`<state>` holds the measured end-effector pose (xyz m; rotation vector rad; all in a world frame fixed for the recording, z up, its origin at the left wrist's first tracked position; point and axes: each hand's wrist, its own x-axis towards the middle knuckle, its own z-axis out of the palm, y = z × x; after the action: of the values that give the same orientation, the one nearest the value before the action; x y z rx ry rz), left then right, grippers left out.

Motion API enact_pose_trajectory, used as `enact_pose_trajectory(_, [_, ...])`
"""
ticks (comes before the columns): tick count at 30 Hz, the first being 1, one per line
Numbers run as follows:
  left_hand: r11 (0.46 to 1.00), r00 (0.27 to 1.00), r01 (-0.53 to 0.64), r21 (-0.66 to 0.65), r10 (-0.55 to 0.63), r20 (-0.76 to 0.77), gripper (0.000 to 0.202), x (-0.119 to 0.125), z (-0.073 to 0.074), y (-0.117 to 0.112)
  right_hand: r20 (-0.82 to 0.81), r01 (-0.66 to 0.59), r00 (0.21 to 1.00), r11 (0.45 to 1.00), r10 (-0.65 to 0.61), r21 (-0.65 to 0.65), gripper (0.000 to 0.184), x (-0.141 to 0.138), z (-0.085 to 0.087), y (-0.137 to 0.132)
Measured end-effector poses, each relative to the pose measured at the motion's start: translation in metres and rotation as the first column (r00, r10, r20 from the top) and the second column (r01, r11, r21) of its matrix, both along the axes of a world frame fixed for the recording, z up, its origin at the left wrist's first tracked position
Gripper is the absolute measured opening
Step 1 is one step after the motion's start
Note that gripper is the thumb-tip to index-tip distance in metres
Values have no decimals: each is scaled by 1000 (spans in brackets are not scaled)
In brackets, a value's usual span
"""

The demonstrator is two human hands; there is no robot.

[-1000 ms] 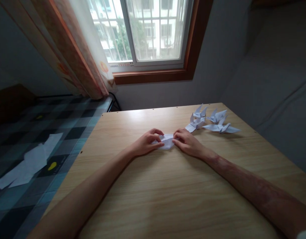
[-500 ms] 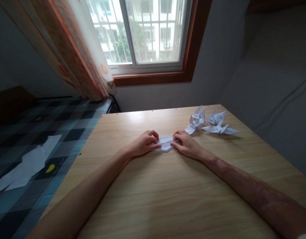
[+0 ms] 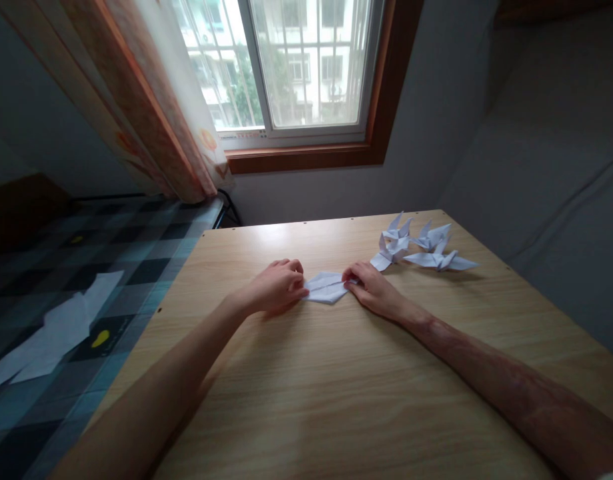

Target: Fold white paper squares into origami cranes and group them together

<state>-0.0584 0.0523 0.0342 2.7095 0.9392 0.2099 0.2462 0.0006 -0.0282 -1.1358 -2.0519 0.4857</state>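
A folded piece of white paper [image 3: 327, 287] lies on the wooden table between my two hands, with a crease running along its middle. My left hand [image 3: 281, 285] pinches its left corner between thumb and curled fingers. At the opposite end, my right hand [image 3: 369, 285] is closed on the right tip, which the fingers partly hide. Several white folded paper cranes [image 3: 441, 259] stand in a group just beyond my right hand.
The wooden table [image 3: 326, 393] reaches back toward a wall below a window [image 3: 311, 67]. On the left, a bed with a checked cover [image 3: 151, 270] holds cut sheets of white paper [image 3: 69, 330]. An orange curtain [image 3: 151, 100] hangs beside the window.
My left hand has shifted left to the paper's corner, so more of the paper shows. My right hand has stayed almost in place at the right tip.
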Motion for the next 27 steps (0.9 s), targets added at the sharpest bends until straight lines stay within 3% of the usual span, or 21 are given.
enact_pose_trajectory(5, [994,999,-21,109,26,-42,18,-3,14,-2,17,-9,1000,1000,8,9,13,-1,0,0])
enact_pose_trajectory(9, [969,1000,-9,248,12,-13,5,15,15,-16,34,-6,999,999,4,40,14,-2,1,-2])
enact_pose_trajectory(13, [971,991,44,236,-71,109,22,41,-5,-41,48,17,999,998,-20,64,11,-3,1,-3])
enact_pose_trajectory(18, [978,983,162,128,-170,61,78,47,-30,-55,75,33,996,995,-40,94,12,-1,1,-4])
enact_pose_trajectory(22, [983,984,177,42,-177,16,91,37,-37,-50,80,38,996,996,-44,81,9,-1,-1,-3])
enact_pose_trajectory(27, [985,986,168,34,-168,-12,95,30,-39,-51,97,39,994,996,-47,82,9,-2,-1,-3])
